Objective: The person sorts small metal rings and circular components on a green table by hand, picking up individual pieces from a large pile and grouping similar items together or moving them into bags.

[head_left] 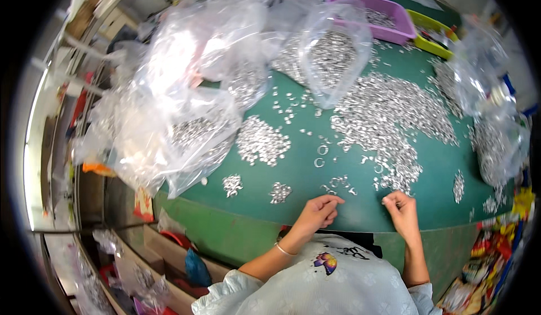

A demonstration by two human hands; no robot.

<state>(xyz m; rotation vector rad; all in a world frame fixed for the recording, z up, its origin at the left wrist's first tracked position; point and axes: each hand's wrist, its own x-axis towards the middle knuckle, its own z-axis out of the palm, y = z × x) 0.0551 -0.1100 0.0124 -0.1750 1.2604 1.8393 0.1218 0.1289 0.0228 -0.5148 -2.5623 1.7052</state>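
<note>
My left hand [319,212] rests at the near edge of the green table [298,171], fingers curled and pinched together next to a few loose silver metal pieces [340,183]. My right hand [399,208] is a short way to its right, fingers also pinched, at the near end of a large spread of small silver metal rings and clips [389,120]. Whether either hand holds a piece is too small to tell. Small sorted heaps [280,191] lie to the left of my left hand.
Clear plastic bags of metal pieces [186,123] crowd the table's left side, another bag [332,55] stands at the back centre, more bags [496,140] at the right. A purple tray [389,19] and a yellow-green tray [434,36] sit at the far edge.
</note>
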